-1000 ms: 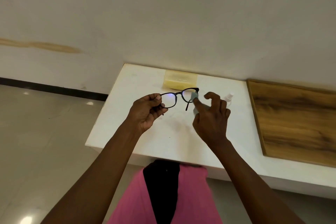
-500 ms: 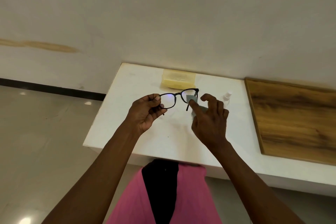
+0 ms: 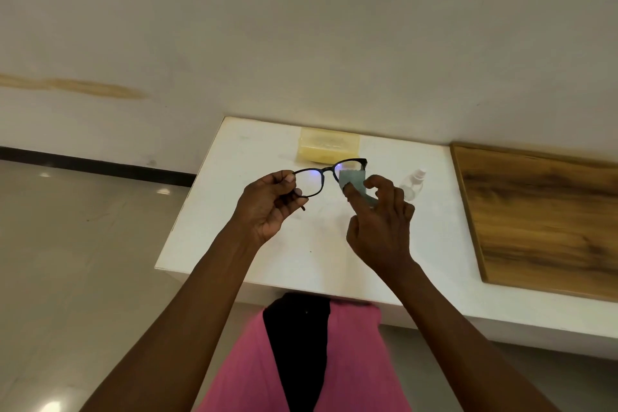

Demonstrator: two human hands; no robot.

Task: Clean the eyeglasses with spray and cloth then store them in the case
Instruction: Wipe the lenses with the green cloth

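Eyeglasses (image 3: 321, 177) run left-right at frame centre, above our white table (image 3: 234, 211). Our left hand (image 3: 267, 201) pinches their left end; our right hand (image 3: 378, 214) pinches the cloth (image 3: 352, 179) on the right lens.

The person is wearing a pink garment (image 3: 351, 361) that is showing at the bottom of the view, below the table edge. A black piece of clothing (image 3: 299, 344) is running down the middle of it, wide at the top and getting narrower toward the lower edge of the picture, so the pink cloth is lying on both sides of the black part. The pink cloth is looking plain, with no print or pattern that can be seen. Both forearms are bare up to the edge of the picture, and no sleeve is covering them. The left hand (image 3: 267, 204) and the right hand (image 3: 379, 227) are bare too.
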